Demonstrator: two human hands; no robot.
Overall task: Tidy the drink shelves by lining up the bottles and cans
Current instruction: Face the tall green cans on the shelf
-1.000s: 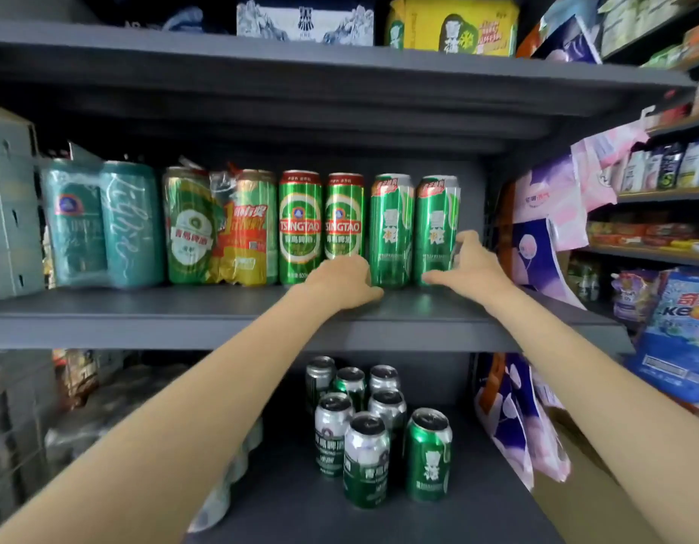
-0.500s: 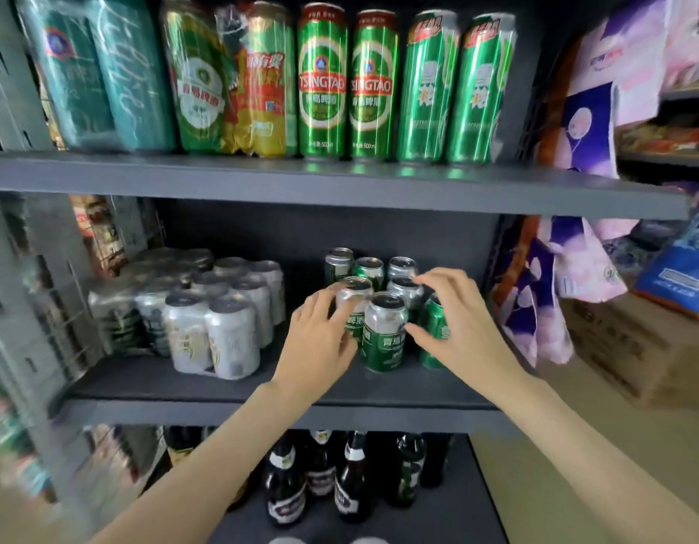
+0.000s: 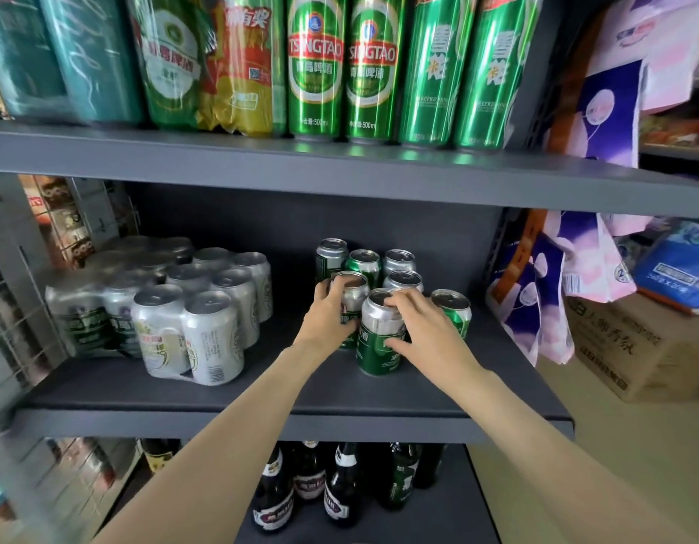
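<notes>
Several short green and silver beer cans stand in a loose cluster on the middle shelf (image 3: 340, 390). My left hand (image 3: 326, 316) wraps around a silver-topped can (image 3: 353, 286) in the second row. My right hand (image 3: 422, 331) grips the front green can (image 3: 375, 347), fingers over its rim and thumb on its side. A brighter green can (image 3: 455, 310) stands just right of that hand, partly hidden by it. Three more cans (image 3: 363, 261) stand behind, near the back wall. Tall green cans (image 3: 373, 64) line the upper shelf.
Shrink-wrapped packs of silver cans (image 3: 190, 320) fill the left of the middle shelf. Dark glass bottles (image 3: 340, 488) stand on the shelf below. Hanging pink and purple packs (image 3: 552, 292) and a cardboard box (image 3: 630, 347) sit to the right.
My view and both hands dropped from the upper shelf's tall cans to the middle shelf. Both hands have closed on short cans in the cluster.
</notes>
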